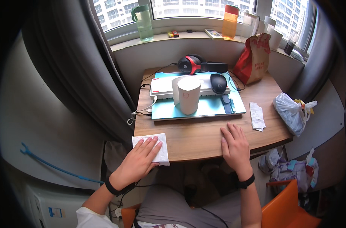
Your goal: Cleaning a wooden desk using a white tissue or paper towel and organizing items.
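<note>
My left hand [139, 159] lies flat, fingers extended, on a folded white tissue [163, 152] at the near left corner of the wooden table [192, 142]. My right hand [236, 149] rests palm down on the wood by the front edge, its fingers slightly bent and holding nothing. To its right lies another crumpled white tissue [257, 116]. Beyond both hands is a light-blue laptop [213, 106] with a white keyboard [161, 86] on top. A white paper roll [189, 97] stands upright there, beside a black mouse [218, 84] and black-and-red headphones [189, 64].
A tied plastic bag [293, 112] sits at the table's right edge, and a red-and-brown paper bag [254, 59] stands at the back right. Green [144, 27] and orange bottles [230, 24] line the windowsill. Cables [136, 113] run along the laptop's left side. An orange chair [289, 205] is lower right.
</note>
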`<state>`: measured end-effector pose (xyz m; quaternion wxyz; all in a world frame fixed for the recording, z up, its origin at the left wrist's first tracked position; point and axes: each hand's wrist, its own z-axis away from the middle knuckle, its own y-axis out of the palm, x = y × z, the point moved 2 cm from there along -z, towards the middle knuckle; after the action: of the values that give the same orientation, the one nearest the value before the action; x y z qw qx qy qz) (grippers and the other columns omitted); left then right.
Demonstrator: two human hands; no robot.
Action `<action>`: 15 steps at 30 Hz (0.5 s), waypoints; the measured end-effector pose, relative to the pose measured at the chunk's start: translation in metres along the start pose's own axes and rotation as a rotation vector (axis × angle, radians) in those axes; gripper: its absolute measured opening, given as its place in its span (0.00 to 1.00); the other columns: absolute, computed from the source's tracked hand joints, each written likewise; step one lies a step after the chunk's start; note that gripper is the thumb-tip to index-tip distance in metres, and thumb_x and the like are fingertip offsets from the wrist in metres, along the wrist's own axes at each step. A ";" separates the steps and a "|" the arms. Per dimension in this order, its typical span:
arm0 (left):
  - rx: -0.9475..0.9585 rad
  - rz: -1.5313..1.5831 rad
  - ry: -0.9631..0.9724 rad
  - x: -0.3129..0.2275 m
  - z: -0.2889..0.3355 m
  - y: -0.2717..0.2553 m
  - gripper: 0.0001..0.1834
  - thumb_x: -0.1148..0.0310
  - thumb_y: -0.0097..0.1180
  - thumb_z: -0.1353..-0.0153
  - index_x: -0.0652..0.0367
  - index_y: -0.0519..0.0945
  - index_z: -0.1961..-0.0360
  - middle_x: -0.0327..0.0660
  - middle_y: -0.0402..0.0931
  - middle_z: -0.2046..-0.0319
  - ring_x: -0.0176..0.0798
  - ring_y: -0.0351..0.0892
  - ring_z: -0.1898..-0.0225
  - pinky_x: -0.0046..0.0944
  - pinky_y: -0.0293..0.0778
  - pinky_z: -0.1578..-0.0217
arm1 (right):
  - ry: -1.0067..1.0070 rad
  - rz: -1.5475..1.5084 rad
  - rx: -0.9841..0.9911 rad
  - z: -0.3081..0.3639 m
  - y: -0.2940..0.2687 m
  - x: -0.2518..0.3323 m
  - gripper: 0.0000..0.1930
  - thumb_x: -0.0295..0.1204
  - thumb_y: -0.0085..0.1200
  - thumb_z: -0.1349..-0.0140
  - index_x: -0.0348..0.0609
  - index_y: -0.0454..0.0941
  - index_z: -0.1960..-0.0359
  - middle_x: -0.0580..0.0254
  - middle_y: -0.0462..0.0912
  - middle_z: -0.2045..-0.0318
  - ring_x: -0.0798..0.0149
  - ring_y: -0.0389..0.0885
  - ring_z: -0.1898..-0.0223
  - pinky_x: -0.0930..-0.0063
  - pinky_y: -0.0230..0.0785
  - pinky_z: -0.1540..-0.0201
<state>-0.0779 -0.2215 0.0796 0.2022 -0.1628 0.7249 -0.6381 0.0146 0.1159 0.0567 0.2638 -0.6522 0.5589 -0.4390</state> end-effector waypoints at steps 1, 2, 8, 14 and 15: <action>0.002 -0.002 0.015 -0.001 -0.002 0.001 0.39 0.63 0.64 0.34 0.66 0.63 0.26 0.60 0.61 0.26 0.61 0.62 0.25 0.56 0.56 0.25 | -0.003 -0.001 -0.004 0.000 -0.001 0.000 0.19 0.33 0.51 0.30 0.40 0.80 0.42 0.43 0.78 0.37 0.41 0.72 0.33 0.48 0.59 0.25; 0.006 -0.007 0.026 -0.001 -0.004 0.002 0.39 0.63 0.64 0.33 0.65 0.63 0.25 0.60 0.60 0.25 0.60 0.61 0.25 0.56 0.56 0.25 | -0.008 -0.006 -0.010 -0.001 0.000 0.000 0.19 0.33 0.51 0.30 0.40 0.80 0.42 0.43 0.78 0.37 0.41 0.73 0.33 0.48 0.59 0.26; 0.040 0.015 0.106 -0.006 -0.021 0.003 0.40 0.61 0.64 0.33 0.62 0.62 0.24 0.59 0.60 0.25 0.60 0.62 0.25 0.56 0.58 0.25 | -0.007 -0.008 -0.004 -0.001 0.002 0.000 0.19 0.33 0.51 0.30 0.41 0.80 0.42 0.43 0.78 0.37 0.41 0.73 0.34 0.48 0.59 0.26; 0.017 0.017 0.198 -0.024 -0.046 0.015 0.40 0.61 0.62 0.32 0.61 0.61 0.24 0.57 0.59 0.24 0.60 0.63 0.25 0.57 0.58 0.25 | -0.009 -0.004 -0.011 -0.001 0.000 0.000 0.19 0.33 0.51 0.31 0.41 0.81 0.42 0.44 0.78 0.37 0.41 0.73 0.34 0.48 0.59 0.26; 0.016 0.018 0.198 -0.028 -0.052 0.017 0.40 0.61 0.62 0.32 0.61 0.61 0.24 0.57 0.59 0.24 0.60 0.63 0.25 0.57 0.58 0.25 | -0.010 -0.003 -0.010 -0.001 -0.001 0.001 0.19 0.33 0.51 0.31 0.41 0.81 0.42 0.44 0.78 0.37 0.41 0.73 0.34 0.48 0.59 0.26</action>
<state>-0.0794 -0.1608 0.0701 0.1367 -0.0907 0.7378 -0.6548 0.0143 0.1154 0.0577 0.2627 -0.6564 0.5589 -0.4333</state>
